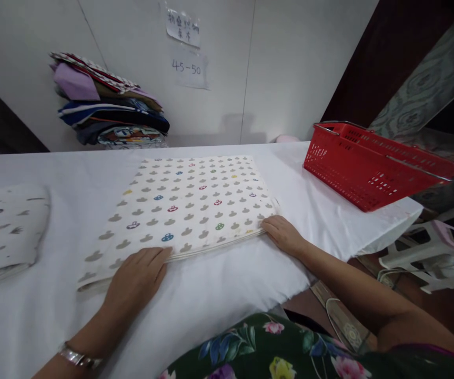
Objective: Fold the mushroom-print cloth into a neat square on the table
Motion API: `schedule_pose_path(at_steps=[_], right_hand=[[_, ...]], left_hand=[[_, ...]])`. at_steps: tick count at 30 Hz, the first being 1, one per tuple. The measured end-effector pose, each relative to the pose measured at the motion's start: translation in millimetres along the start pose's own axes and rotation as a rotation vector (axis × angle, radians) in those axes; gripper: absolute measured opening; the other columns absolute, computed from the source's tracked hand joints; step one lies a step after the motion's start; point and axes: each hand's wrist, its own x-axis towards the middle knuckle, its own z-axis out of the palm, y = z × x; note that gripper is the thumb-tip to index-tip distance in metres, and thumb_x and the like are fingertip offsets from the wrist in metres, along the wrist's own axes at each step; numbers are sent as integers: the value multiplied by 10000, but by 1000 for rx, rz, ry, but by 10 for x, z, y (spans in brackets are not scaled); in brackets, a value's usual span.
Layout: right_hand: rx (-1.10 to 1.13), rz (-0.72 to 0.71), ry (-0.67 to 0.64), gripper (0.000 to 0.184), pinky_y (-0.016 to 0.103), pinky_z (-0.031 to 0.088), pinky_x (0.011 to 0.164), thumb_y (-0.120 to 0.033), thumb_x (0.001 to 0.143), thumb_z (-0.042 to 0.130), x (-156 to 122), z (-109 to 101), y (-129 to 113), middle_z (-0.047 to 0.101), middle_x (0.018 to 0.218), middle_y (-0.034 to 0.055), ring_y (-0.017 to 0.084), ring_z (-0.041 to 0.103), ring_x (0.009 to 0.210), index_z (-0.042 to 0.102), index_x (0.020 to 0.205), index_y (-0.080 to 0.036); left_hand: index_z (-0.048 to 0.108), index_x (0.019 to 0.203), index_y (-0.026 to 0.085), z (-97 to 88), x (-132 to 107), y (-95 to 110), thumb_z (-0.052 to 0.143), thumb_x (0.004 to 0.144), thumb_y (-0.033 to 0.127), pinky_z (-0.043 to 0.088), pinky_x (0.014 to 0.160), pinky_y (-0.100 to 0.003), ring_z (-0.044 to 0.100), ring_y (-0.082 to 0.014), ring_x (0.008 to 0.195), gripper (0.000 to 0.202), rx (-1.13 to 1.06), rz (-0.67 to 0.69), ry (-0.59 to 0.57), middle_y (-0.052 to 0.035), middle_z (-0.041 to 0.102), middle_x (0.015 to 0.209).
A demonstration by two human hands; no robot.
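Note:
A folded white cloth (195, 210) printed with grey mushrooms and a few coloured ones lies flat on the table. Its stacked layers show along the near edge. At the near edge, left of the middle, my left hand (138, 273) is closed over the cloth, fingers together on top. My right hand (284, 234) grips the near right corner, its fingertips on the upper layer and the thumb hidden. A silver bracelet (79, 358) circles my left wrist. The cloth's near left corner is slightly raised off the table.
Another folded white cloth (9, 226) lies at the left. A pile of folded fabrics (112, 105) stands by the wall at the back left. At the right, a red basket (369, 168) sits near the edge of the white-covered table (227, 295). A white stool (427, 252) is beyond.

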Motion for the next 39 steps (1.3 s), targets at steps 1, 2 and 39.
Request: schedule_pose_path(at_steps=[1, 2, 39], right_hand=[[-4, -5, -9, 266, 382, 416, 860, -168, 940, 366, 10, -5, -1, 599, 1074, 116, 210, 508, 985, 565, 1113, -137], [-10, -7, -14, 267, 378, 410, 859, -166, 939, 369, 19, -9, -2, 593, 1075, 116, 209, 503, 978, 563, 1120, -139], [44, -79, -12, 271, 350, 428, 836, -155, 935, 393, -77, -30, 46, 613, 1016, 90, 197, 521, 923, 553, 1154, -156]], left_hand=[[614, 1077, 181, -12, 23, 22, 364, 872, 242, 458, 818, -387, 600, -246, 964, 330, -2, 16, -8, -85, 668, 1023], [604, 1094, 179, -26, 53, 50, 363, 871, 221, 455, 830, -391, 596, -248, 981, 331, -3, 36, -18, -88, 665, 1039], [603, 894, 153, 47, 579, 717, 396, 832, 40, 455, 710, -329, 568, -194, 798, 244, 11, 303, 83, -66, 636, 897]])
